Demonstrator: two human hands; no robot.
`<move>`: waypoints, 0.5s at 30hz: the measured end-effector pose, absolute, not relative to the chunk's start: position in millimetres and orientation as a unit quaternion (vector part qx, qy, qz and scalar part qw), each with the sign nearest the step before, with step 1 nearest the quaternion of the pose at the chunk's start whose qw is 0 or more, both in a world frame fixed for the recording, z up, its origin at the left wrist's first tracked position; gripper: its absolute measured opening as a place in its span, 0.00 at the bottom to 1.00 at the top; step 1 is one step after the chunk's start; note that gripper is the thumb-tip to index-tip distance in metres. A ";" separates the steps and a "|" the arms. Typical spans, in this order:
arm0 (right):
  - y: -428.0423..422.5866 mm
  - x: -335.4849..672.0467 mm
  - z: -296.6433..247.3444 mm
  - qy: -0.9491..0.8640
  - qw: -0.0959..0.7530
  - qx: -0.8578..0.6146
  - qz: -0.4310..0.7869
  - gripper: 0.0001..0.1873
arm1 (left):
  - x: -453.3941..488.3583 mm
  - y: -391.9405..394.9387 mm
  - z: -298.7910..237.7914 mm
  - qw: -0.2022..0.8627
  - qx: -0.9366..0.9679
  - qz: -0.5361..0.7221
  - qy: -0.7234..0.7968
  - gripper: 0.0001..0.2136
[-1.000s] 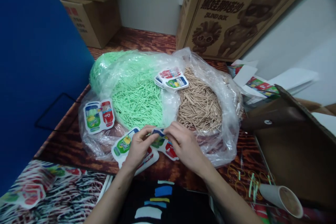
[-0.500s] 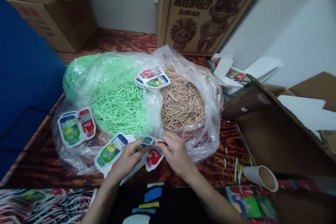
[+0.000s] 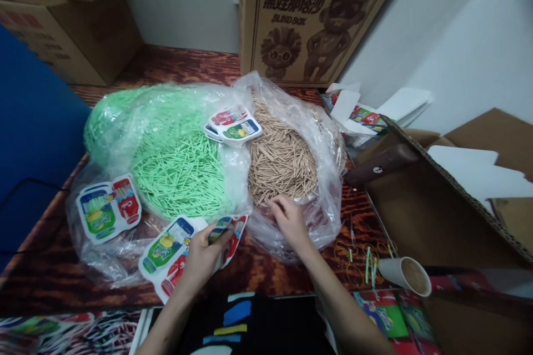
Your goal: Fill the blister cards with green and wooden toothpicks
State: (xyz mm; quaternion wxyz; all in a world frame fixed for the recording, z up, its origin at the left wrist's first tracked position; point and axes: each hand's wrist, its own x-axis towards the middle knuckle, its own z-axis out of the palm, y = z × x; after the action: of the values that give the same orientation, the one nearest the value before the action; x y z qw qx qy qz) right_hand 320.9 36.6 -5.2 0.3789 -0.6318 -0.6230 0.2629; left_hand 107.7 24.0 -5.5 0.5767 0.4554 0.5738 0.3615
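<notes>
My left hand (image 3: pixel 203 252) is closed on a printed card packet (image 3: pixel 236 237) with green and red bottle pictures, which it holds tilted. Beneath that wrist lies another such card (image 3: pixel 166 247), partly covered by the hand. My right hand (image 3: pixel 289 224) is at the near edge of the pile of thin brown sticks (image 3: pixel 283 158), in an opened clear bag. Its fingers are curled together at the sticks; what they pinch, if anything, is too small to make out. Left of the brown pile, thin green sticks (image 3: pixel 179 172) fill a second clear bag.
More packets lie on the bags: one (image 3: pixel 109 208) at the left, a small stack (image 3: pixel 234 125) between the piles. A paper cup (image 3: pixel 406 276) lies tipped beside rubber bands and loose green sticks at the right. An open carton (image 3: pixel 441 205) borders the table there; a large box (image 3: pixel 316 22) stands behind.
My right hand has let go of the card packet and moved up and right to the brown sticks. The packet stays in my left hand. The whole view has shifted slightly.
</notes>
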 end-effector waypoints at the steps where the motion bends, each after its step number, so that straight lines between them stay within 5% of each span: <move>1: 42.6 329.5 -12.4 -0.622 0.348 -0.670 0.208 0.09 | 106.9 25.0 -6.9 0.578 0.448 0.368 0.573 0.09; 7: 68.8 351.3 -36.4 -0.653 0.158 -0.741 0.022 0.06 | 110.9 25.4 -4.0 0.600 0.426 0.375 0.563 0.10; 15: 90.4 380.9 -17.5 -0.714 0.140 -0.679 -0.096 0.13 | 103.5 25.2 -11.5 0.603 0.405 0.382 0.571 0.10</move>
State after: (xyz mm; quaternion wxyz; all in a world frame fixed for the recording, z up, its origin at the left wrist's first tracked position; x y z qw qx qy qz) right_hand 380.9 90.4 -17.5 0.1396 -0.6793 -0.7141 -0.0956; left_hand 103.5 25.2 -11.5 0.6033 0.4048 0.5709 0.3824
